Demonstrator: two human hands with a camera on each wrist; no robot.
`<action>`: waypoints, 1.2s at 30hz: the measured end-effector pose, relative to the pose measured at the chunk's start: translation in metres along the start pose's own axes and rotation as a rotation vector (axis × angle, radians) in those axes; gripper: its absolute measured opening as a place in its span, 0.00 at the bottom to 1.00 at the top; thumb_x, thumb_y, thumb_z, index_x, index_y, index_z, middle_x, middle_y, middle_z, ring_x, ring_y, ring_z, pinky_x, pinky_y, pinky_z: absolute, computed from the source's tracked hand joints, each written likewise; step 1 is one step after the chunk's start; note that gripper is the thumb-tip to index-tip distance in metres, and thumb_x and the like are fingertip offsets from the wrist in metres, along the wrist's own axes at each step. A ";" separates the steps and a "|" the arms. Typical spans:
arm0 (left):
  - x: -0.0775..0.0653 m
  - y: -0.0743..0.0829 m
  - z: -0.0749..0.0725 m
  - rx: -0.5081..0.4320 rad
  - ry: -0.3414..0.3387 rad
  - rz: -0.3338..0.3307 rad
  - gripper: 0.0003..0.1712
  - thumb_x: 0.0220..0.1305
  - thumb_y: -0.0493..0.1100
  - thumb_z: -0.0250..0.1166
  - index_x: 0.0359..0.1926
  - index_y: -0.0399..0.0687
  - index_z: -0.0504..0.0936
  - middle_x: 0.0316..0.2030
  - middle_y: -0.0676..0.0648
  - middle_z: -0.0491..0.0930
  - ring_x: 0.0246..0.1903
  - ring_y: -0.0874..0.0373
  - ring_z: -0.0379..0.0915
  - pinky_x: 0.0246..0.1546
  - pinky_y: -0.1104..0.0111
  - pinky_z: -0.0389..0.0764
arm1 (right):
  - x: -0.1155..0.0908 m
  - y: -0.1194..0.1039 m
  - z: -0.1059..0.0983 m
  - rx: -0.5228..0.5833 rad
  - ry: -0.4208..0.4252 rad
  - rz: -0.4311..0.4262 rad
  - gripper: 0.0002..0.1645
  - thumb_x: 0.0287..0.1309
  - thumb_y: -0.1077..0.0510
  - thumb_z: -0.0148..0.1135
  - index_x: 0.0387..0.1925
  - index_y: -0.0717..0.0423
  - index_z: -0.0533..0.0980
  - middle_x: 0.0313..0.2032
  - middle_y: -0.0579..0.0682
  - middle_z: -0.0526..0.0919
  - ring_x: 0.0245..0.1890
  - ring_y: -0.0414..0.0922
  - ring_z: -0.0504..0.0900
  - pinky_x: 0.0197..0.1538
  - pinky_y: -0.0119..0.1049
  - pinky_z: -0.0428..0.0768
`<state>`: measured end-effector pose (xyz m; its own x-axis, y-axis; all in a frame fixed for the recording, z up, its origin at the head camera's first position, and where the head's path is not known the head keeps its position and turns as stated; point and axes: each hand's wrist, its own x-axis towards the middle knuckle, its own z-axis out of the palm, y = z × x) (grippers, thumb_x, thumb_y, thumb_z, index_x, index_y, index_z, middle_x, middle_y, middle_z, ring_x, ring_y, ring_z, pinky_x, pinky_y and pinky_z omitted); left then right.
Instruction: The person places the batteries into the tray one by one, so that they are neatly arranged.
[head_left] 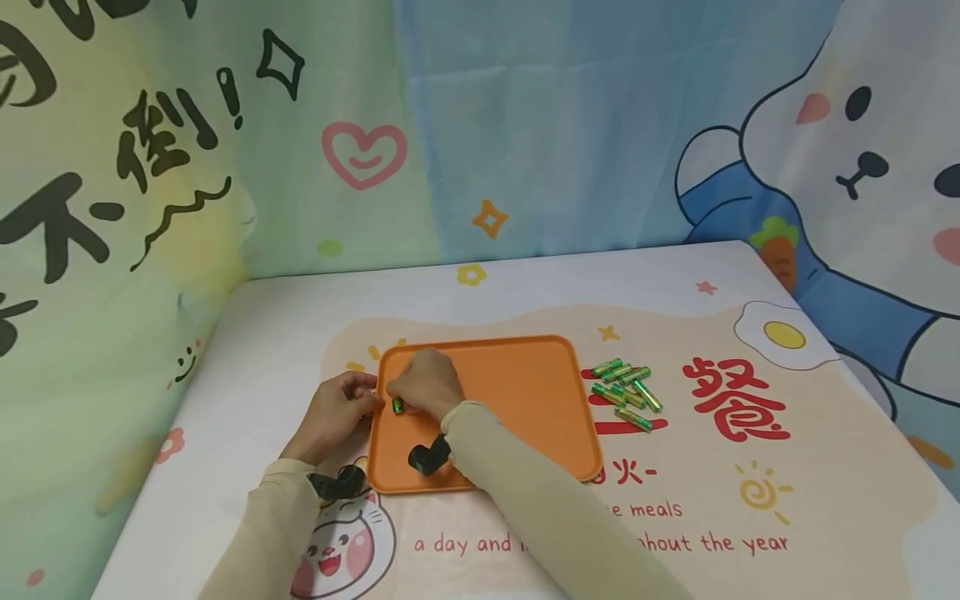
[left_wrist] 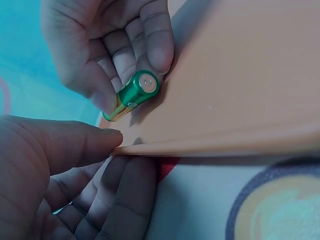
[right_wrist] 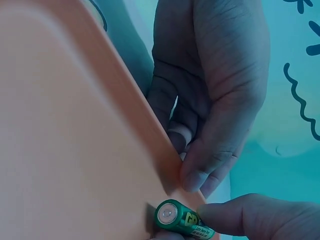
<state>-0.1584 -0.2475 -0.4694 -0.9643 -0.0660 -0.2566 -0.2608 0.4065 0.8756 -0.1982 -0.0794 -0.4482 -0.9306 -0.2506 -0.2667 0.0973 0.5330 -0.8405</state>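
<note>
An orange tray [head_left: 517,400] lies on the table. My left hand [head_left: 333,417] pinches its left rim, with the thumb on top and the fingers beneath in the left wrist view. Over the left part of the tray, my right hand [head_left: 429,385] holds a green battery [left_wrist: 137,90] between thumb and fingers. The battery's flat end faces the left wrist camera, and "GP" lettering shows on its side in the right wrist view. To the right of the tray, several green batteries [head_left: 628,395] lie in a loose group on the printed cloth.
The tablecloth [head_left: 720,508] is printed with red characters, a fried egg and a cartoon face. Behind the table hangs a printed curtain [head_left: 562,142]. A black strap [head_left: 429,457] sits at the right wrist, another black strap [head_left: 341,483] at the left.
</note>
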 end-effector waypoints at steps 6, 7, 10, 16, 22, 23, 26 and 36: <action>0.000 -0.002 -0.001 -0.016 -0.012 0.010 0.20 0.67 0.31 0.62 0.59 0.29 0.77 0.36 0.45 0.78 0.33 0.60 0.79 0.34 0.71 0.85 | 0.003 -0.004 0.005 -0.025 0.009 0.009 0.20 0.58 0.60 0.71 0.12 0.57 0.80 0.08 0.45 0.74 0.10 0.41 0.77 0.16 0.29 0.72; 0.000 -0.002 -0.001 -0.015 -0.014 0.012 0.20 0.68 0.31 0.62 0.59 0.29 0.77 0.36 0.44 0.79 0.33 0.60 0.79 0.35 0.71 0.85 | 0.004 -0.004 0.006 -0.023 0.010 0.015 0.20 0.58 0.60 0.71 0.12 0.58 0.81 0.08 0.45 0.75 0.10 0.41 0.77 0.16 0.29 0.73; 0.000 -0.002 -0.001 -0.003 -0.013 0.014 0.20 0.67 0.31 0.62 0.59 0.29 0.77 0.36 0.44 0.80 0.33 0.60 0.79 0.34 0.72 0.84 | 0.005 -0.004 0.006 -0.016 0.005 0.033 0.20 0.59 0.60 0.71 0.12 0.59 0.81 0.09 0.47 0.77 0.11 0.42 0.78 0.16 0.29 0.73; 0.002 -0.003 0.000 0.014 -0.006 0.017 0.21 0.66 0.31 0.60 0.59 0.30 0.78 0.37 0.44 0.79 0.33 0.59 0.77 0.33 0.72 0.83 | 0.003 -0.002 0.005 0.016 0.002 0.023 0.18 0.59 0.60 0.71 0.14 0.61 0.83 0.12 0.52 0.81 0.11 0.43 0.78 0.16 0.29 0.75; 0.003 -0.004 -0.001 0.023 -0.003 0.002 0.21 0.65 0.31 0.59 0.59 0.31 0.78 0.36 0.45 0.76 0.35 0.57 0.76 0.34 0.72 0.82 | 0.001 0.000 0.001 0.025 -0.023 -0.007 0.15 0.58 0.62 0.68 0.16 0.61 0.85 0.15 0.54 0.84 0.13 0.43 0.79 0.18 0.30 0.78; 0.003 -0.004 -0.001 0.022 -0.002 -0.002 0.21 0.66 0.32 0.59 0.59 0.31 0.78 0.37 0.45 0.75 0.35 0.57 0.76 0.34 0.72 0.82 | 0.000 0.001 0.000 0.028 -0.025 -0.014 0.15 0.58 0.62 0.67 0.16 0.61 0.85 0.15 0.54 0.84 0.12 0.43 0.79 0.19 0.31 0.78; 0.003 -0.005 -0.001 0.022 -0.006 -0.011 0.22 0.66 0.32 0.60 0.60 0.32 0.77 0.37 0.45 0.75 0.35 0.56 0.76 0.34 0.72 0.82 | -0.001 0.002 -0.002 0.038 -0.026 -0.023 0.16 0.58 0.62 0.67 0.16 0.61 0.85 0.16 0.55 0.84 0.12 0.42 0.78 0.19 0.31 0.79; 0.002 -0.003 0.000 0.013 -0.007 -0.012 0.22 0.66 0.33 0.61 0.60 0.32 0.77 0.37 0.45 0.75 0.35 0.57 0.77 0.34 0.72 0.83 | 0.000 0.010 -0.005 0.034 -0.025 -0.013 0.15 0.57 0.62 0.66 0.16 0.60 0.85 0.15 0.53 0.83 0.12 0.42 0.79 0.19 0.31 0.78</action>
<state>-0.1598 -0.2489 -0.4725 -0.9608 -0.0642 -0.2695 -0.2712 0.4177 0.8672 -0.1994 -0.0701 -0.4540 -0.9227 -0.2783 -0.2668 0.0972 0.5016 -0.8596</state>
